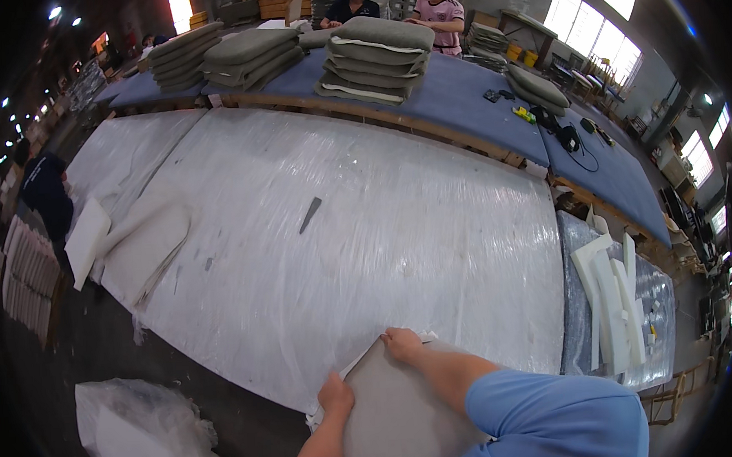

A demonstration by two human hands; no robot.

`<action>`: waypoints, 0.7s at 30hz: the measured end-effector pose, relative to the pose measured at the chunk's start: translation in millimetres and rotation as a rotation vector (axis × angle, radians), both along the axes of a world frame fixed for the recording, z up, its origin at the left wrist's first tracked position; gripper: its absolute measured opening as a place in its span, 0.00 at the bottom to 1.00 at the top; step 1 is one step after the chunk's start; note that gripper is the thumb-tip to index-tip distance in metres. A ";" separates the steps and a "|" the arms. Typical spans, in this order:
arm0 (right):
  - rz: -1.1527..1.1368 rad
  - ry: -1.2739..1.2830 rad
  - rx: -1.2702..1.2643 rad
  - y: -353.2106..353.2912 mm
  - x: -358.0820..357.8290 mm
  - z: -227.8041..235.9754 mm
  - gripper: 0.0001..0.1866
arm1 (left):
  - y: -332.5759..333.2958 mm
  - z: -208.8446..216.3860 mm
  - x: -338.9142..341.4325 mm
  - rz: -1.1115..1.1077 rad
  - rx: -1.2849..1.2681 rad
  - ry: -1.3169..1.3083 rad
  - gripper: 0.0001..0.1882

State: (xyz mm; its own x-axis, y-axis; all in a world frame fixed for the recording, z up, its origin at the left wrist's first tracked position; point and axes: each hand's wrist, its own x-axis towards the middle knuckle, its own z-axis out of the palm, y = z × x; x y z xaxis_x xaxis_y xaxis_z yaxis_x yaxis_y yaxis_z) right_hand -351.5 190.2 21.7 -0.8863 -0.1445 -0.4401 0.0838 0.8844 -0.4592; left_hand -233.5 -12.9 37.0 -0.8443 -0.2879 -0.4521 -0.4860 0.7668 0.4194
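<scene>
We've L hand (pixel 336 396) & R hand (pixel 402 344) gripping grey pad (pixel 398 411) at 2 spots, near side of wrapped table (pixel 432 234); uneven pull could skew it, b/c wrap's prob. slick.

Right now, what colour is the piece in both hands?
The piece is plain grey, with white at its edge, best seen in the head view.

- Wide film-wrapped table (pixel 439 217) here: dark tapered sliver (pixel 310 215) near its middle, pale folded sheets (pixel 150 242) by the left edge.
- Grey panel (pixel 398 411) overlaps its near edge; from here, I can't tell whether it rests there.
- Blue table (pixel 475 101) behind: grey cushion stacks (pixel 379 60), black corded tool (pixel 570 140) toward the right end.
- Side table (pixel 659 289): white foam strips (pixel 604 304).
</scene>
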 end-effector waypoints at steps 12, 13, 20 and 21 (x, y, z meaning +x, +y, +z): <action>-0.006 0.214 -0.058 -1.3 2.7 -17.5 0.18 | 6.2 -33.2 0.8 0.028 -0.044 0.048 0.08; 0.000 0.189 -0.053 -6.4 1.5 -15.2 0.19 | 3.0 -31.6 2.7 0.039 -0.047 0.077 0.09; 0.136 0.088 -0.122 15.5 -7.6 -13.1 0.19 | -14.9 8.7 22.2 -0.007 0.049 -0.021 0.17; 0.183 0.073 -0.147 21.9 -9.8 -13.7 0.19 | -20.2 16.2 26.0 -0.033 0.039 -0.067 0.18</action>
